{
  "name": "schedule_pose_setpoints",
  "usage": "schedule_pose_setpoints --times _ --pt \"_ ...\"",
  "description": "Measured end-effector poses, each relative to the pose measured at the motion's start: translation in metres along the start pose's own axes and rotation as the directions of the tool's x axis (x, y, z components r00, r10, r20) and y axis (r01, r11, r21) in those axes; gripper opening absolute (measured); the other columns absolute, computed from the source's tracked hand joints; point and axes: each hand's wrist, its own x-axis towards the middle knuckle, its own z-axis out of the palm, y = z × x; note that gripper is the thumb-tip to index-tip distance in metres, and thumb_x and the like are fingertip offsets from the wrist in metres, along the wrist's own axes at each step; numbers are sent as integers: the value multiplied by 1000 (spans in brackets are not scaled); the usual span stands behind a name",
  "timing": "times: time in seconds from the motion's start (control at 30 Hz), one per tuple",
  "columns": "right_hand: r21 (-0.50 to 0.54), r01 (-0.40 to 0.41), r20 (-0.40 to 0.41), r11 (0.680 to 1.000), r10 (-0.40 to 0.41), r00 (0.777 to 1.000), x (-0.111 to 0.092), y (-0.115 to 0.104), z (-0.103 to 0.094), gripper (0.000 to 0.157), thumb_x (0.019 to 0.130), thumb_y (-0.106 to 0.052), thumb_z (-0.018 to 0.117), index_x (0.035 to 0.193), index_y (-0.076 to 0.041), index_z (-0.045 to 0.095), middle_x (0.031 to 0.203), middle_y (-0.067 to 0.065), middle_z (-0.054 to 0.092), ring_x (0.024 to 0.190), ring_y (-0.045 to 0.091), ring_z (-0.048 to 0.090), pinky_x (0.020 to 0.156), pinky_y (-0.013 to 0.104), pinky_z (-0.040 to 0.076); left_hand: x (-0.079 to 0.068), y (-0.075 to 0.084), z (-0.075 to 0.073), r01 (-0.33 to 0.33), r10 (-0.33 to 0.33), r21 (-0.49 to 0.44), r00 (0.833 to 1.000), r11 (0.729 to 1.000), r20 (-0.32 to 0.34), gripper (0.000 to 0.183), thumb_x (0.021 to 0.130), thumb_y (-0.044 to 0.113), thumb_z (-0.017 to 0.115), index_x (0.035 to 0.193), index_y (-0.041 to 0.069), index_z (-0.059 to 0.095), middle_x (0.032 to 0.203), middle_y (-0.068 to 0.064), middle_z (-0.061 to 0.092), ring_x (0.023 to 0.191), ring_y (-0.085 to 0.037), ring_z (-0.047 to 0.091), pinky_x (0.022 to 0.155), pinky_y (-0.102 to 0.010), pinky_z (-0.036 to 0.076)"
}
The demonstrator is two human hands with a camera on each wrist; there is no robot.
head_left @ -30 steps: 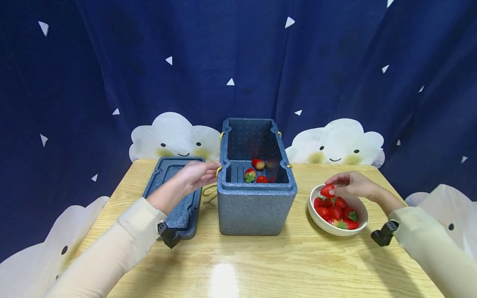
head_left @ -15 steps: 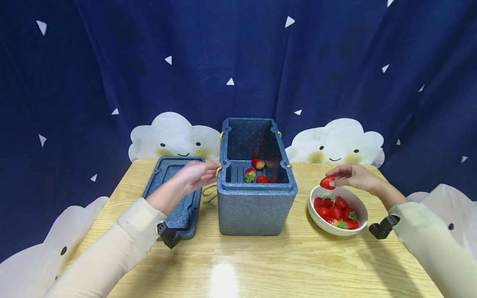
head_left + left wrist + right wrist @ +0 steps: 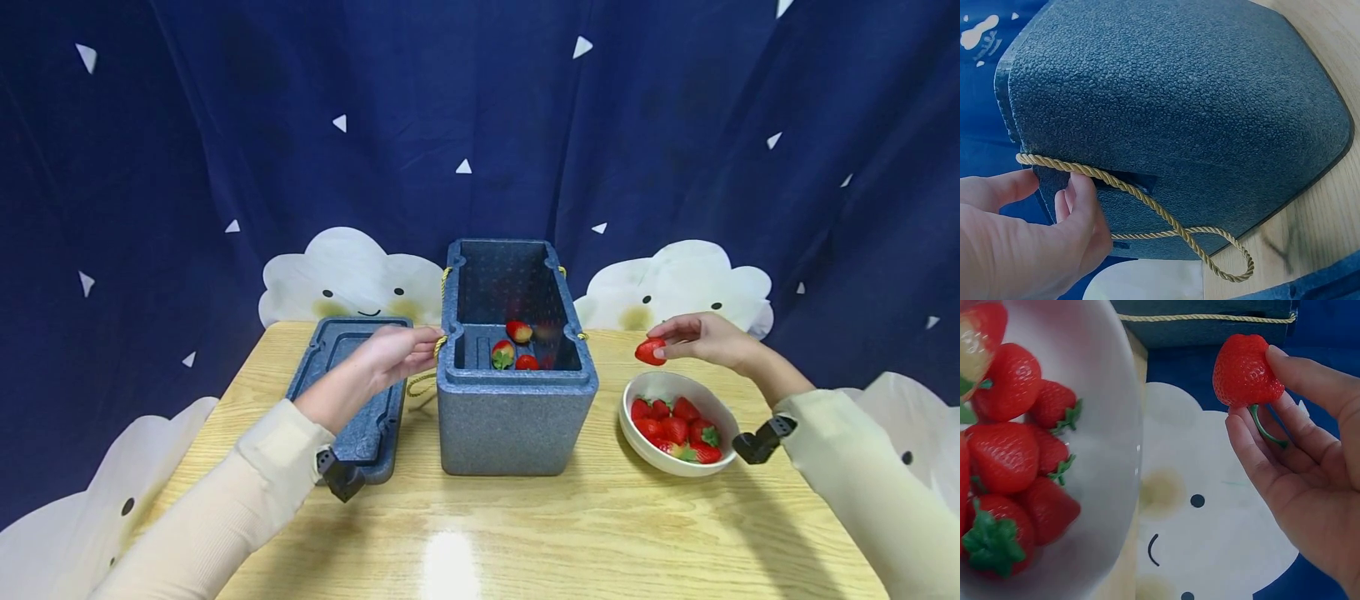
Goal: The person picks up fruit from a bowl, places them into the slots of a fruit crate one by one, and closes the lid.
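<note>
In the head view, a deep blue-grey foam box (image 3: 510,425) stands lidless with 3 strawberries (image 3: 502,353) visible on its floor. My left hand (image 3: 397,350) touches the box's left side near the rim, its fingertips right by the yellow rope handle (image 3: 1147,203). Thumb and fingers of my right hand (image 3: 705,340) pinch a red strawberry (image 3: 650,351), held above and behind a white bowl (image 3: 637,387). In the right wrist view, a green stem (image 3: 1264,428) hangs down from that strawberry. Several more strawberries (image 3: 675,429) lie in the bowl.
The box's lid (image 3: 367,442) lies on the wooden table (image 3: 585,533) to the left of the box, beneath my left forearm. A navy curtain (image 3: 375,125) with white cloud shapes hangs behind the table and at both sides.
My right hand has lifted the strawberry up out of the bowl and moved it slightly left and away, above the bowl's far rim. The left hand stays at the box.
</note>
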Motion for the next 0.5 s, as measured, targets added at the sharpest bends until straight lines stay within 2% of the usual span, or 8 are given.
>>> schedule_pose_setpoints --times 0.17,0.27,0.5 --pt "-17 7 10 1000 -6 1000 7 -11 -3 43 85 -14 72 121 5 60 97 -6 72 84 0 63 78 12 55 1 -2 0 0 0 0 1000 1000 1 46 99 11 49 140 -7 39 108 -5 55 91 -7 58 114 -35 41" --pt "-34 21 9 999 -21 1000 11 -18 -5 42 85 -13 72 121 5 60 99 -3 72 83 1 63 77 14 55 1 -2 0 3 -3 -14 1000 1000 -3 45 99 10 49 139 -7 39 104 -4 55 88 -7 57 115 -35 41" --pt "-81 23 14 996 -21 1000 19 -35 -11 42 86 -16 71 122 2 60 105 2 71 85 3 62 78 14 54 2 -1 -1 2 -2 -12 1000 1000 -4 46 99 11 49 139 -8 39 108 -6 54 94 -9 57 115 -36 40"
